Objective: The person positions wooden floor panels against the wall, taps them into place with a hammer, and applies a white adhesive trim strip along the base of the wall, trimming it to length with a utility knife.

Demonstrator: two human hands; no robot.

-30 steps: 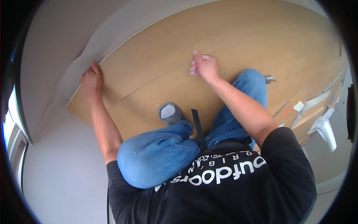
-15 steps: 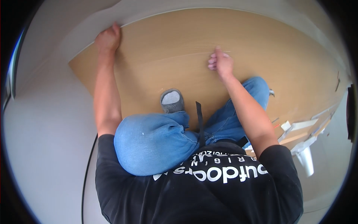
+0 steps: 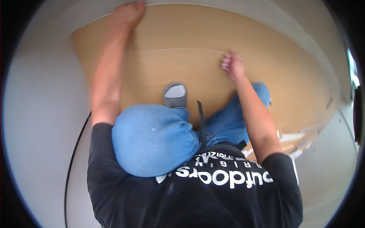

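Note:
A large brown board (image 3: 182, 30) lies flat beneath me, a narrow white line running along its far edge. At that edge, toward the left, my left hand (image 3: 129, 14) is closed with its fingers curled; motion blurs it, and what it grips is hidden. My right hand (image 3: 233, 65) is held in a closed pinch over the board, right of the middle. A thin pale line (image 3: 178, 49) curves across the board and reaches that pinch. Whether it is a loose strand or a mark on the board I cannot tell, and the pinched thing is too small to name.
My foot in a grey slipper (image 3: 175, 95) rests on the board, below my bent knee in jeans (image 3: 156, 140). White and brown scraps (image 3: 292, 138) lie by the board's near right edge. A black cable (image 3: 72, 163) runs along the pale floor (image 3: 42, 125) at left.
My left hand has moved right and farther away along the far edge. The right hand has shifted slightly right, still closed. The whole view has also turned a little.

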